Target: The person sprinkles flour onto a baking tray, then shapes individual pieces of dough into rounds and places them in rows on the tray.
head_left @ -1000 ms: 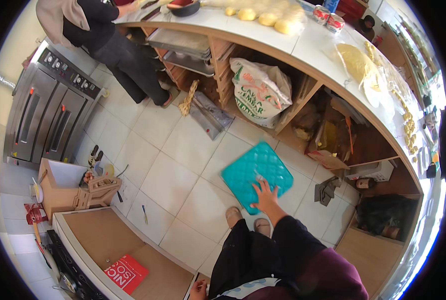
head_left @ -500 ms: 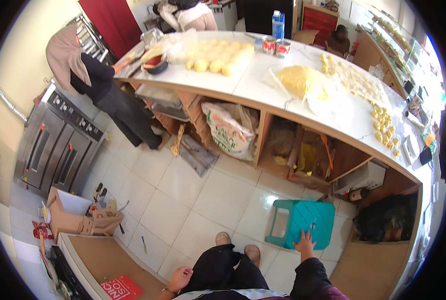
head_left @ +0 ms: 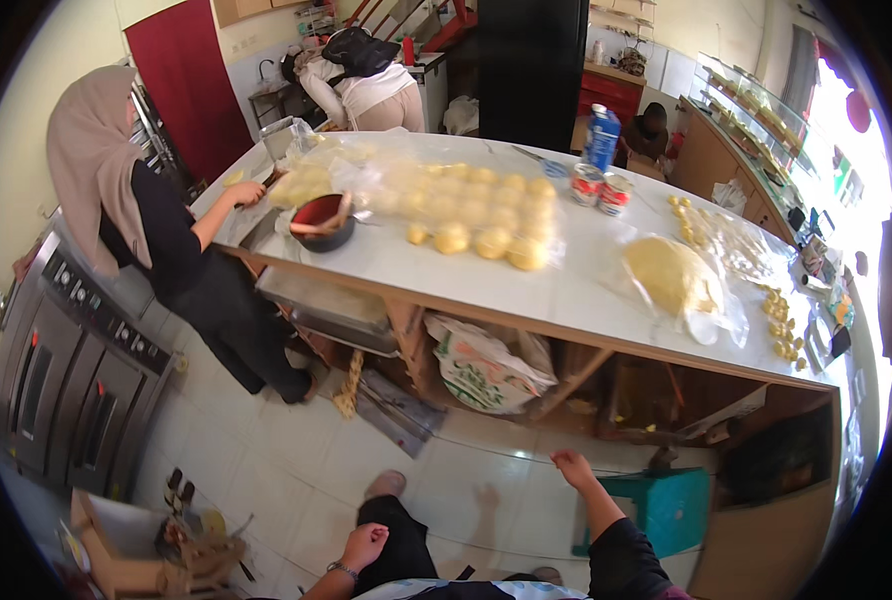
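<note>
My left hand hangs low before my dark trousers, fingers curled closed, with nothing visible in them. My right hand is raised to its right, fingers loosely bent and apart, holding nothing. Just right of that hand, a teal plastic stool stands on the floor beside the counter's open cubbies. Ahead, the white counter carries rows of pale dough balls under plastic, a large covered dough mound, small pieces, a dark bowl, two cans and a blue carton.
A co-worker in a beige head covering works at the counter's left end. Two other people are behind it. A steel oven stands left, a wooden box below it. A large sack fills a cubby.
My view has risen from floor to counter. My right hand has left the stool, which was lifted a second ago and now stands on the floor by the cubbies.
</note>
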`<state>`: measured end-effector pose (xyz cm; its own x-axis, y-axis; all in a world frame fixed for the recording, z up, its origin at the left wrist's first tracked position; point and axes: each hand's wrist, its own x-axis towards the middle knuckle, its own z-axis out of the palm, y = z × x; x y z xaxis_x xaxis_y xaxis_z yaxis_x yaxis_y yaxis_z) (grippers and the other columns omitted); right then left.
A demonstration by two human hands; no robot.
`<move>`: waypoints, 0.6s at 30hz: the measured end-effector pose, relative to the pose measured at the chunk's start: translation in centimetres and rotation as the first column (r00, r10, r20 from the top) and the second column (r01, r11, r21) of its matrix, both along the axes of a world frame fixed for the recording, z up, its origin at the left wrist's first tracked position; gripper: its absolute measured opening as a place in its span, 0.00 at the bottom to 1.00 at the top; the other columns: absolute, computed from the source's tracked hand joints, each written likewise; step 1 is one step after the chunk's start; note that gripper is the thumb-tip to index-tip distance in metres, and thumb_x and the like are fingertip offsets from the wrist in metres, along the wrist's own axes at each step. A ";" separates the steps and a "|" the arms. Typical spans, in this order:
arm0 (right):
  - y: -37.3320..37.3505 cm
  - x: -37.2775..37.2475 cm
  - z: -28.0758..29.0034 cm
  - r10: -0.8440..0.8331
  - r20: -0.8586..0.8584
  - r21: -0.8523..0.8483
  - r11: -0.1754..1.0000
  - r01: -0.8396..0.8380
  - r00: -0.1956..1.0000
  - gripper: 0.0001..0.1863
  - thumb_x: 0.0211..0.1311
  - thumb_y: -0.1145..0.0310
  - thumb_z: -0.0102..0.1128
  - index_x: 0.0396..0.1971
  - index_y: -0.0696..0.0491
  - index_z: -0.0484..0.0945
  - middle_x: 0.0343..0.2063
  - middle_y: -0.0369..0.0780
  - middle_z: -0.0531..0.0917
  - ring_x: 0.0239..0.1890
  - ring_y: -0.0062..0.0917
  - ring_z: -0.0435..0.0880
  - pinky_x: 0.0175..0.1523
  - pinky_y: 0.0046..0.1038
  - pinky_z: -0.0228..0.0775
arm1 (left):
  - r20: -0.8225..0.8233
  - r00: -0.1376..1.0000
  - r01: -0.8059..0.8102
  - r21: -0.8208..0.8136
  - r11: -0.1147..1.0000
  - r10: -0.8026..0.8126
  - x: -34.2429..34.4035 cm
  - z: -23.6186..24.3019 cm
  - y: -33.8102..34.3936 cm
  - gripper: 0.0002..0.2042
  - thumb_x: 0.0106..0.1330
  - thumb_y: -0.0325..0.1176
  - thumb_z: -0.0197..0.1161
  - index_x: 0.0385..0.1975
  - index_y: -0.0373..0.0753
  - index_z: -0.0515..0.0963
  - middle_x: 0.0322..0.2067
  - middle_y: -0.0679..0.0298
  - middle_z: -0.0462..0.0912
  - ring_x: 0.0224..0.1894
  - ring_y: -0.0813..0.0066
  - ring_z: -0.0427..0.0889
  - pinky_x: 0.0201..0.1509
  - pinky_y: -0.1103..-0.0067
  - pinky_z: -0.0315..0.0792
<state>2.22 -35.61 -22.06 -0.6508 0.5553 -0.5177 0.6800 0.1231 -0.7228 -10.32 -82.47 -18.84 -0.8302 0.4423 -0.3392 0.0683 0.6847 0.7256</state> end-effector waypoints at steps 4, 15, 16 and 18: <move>-8.9 -18.3 3.3 -0.249 -0.160 -0.519 0.844 0.133 0.955 0.37 0.57 0.42 0.58 0.56 0.56 0.67 0.55 0.41 0.72 0.58 0.35 0.69 0.58 0.41 0.63 | 0.026 0.987 0.162 -0.054 0.985 -0.161 -17.7 -1.0 -2.3 0.10 0.61 0.34 0.62 0.38 0.36 0.78 0.32 0.60 0.83 0.34 0.71 0.82 0.41 0.78 0.76; -21.9 -45.0 9.2 -0.703 -0.185 -0.861 0.453 0.232 0.687 0.52 0.53 0.44 0.65 0.67 0.53 0.45 0.67 0.43 0.50 0.69 0.36 0.50 0.65 0.44 0.53 | 0.746 0.629 -0.698 0.419 0.581 0.218 -52.8 4.9 1.1 0.37 0.52 0.58 0.67 0.56 0.43 0.65 0.51 0.58 0.69 0.54 0.65 0.68 0.61 0.62 0.60; -21.8 -45.2 8.7 -0.703 -0.179 -0.847 0.466 0.257 0.689 0.51 0.53 0.45 0.65 0.67 0.52 0.45 0.67 0.42 0.50 0.69 0.36 0.49 0.65 0.43 0.52 | 0.747 0.636 -0.689 0.435 0.580 0.195 -53.2 4.5 2.1 0.38 0.51 0.58 0.68 0.57 0.43 0.64 0.52 0.57 0.68 0.56 0.65 0.67 0.62 0.60 0.58; -21.7 -45.4 8.4 -0.724 -0.164 -0.851 0.447 0.275 0.670 0.48 0.54 0.47 0.65 0.67 0.49 0.47 0.67 0.41 0.49 0.69 0.36 0.48 0.66 0.43 0.50 | 0.770 0.616 -0.695 0.432 0.575 0.167 -53.5 3.5 3.1 0.39 0.50 0.56 0.69 0.59 0.43 0.62 0.53 0.56 0.65 0.59 0.66 0.64 0.65 0.58 0.53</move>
<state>-43.18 -57.29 -13.66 -0.6403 0.4478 -0.6241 -0.0094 -0.8170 -0.5765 -63.84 -79.42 -15.38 -0.6935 0.3871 -0.6077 -0.7026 -0.1766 0.6893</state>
